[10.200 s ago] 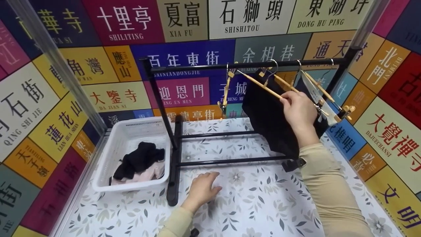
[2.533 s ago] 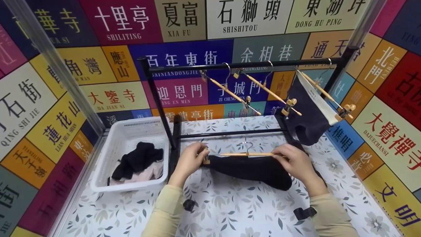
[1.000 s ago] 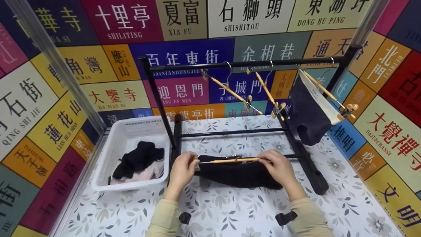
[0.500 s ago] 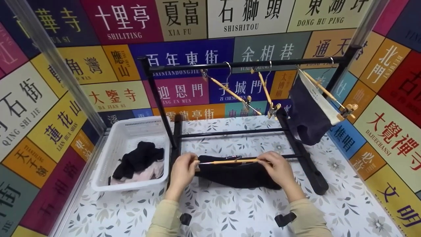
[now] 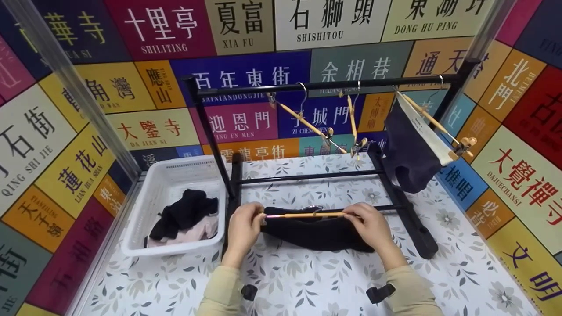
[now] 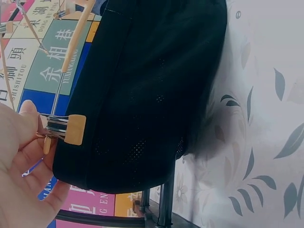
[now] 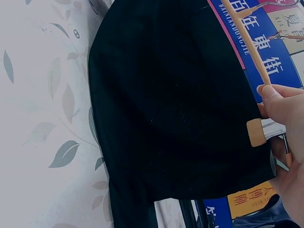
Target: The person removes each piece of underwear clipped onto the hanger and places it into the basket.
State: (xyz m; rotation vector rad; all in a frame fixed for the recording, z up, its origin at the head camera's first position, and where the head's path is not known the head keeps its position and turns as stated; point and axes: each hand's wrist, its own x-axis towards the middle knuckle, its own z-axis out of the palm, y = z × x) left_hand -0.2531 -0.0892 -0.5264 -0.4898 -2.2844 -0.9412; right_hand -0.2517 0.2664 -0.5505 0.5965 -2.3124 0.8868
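Both hands hold a wooden clip hanger (image 5: 294, 215) level above the table, with black underpants (image 5: 316, 235) hanging from it. My left hand (image 5: 243, 228) pinches the hanger's left end at its clip; in the left wrist view that clip (image 6: 75, 129) bites the waistband. With thumb and fingertips my right hand (image 5: 371, 226) grips the wooden bar near its right end. A second clip (image 7: 256, 133), seen in the right wrist view, sits on the waistband beside the right fingers. The hanger's hook tilts away, mostly hidden behind the bar.
A black rack (image 5: 281, 89) stands behind the hands. Two bare clip hangers and one with navy underpants (image 5: 410, 151) hang from its rail. To the left, a white basket (image 5: 175, 252) holds black and pink clothes (image 5: 184, 215). Floral cloth covers the table.
The black underpants on their hanger came off the rail, where my right hand held them earlier, and down between both hands. Over the last second the hands stay still; the middle bare hanger turns.
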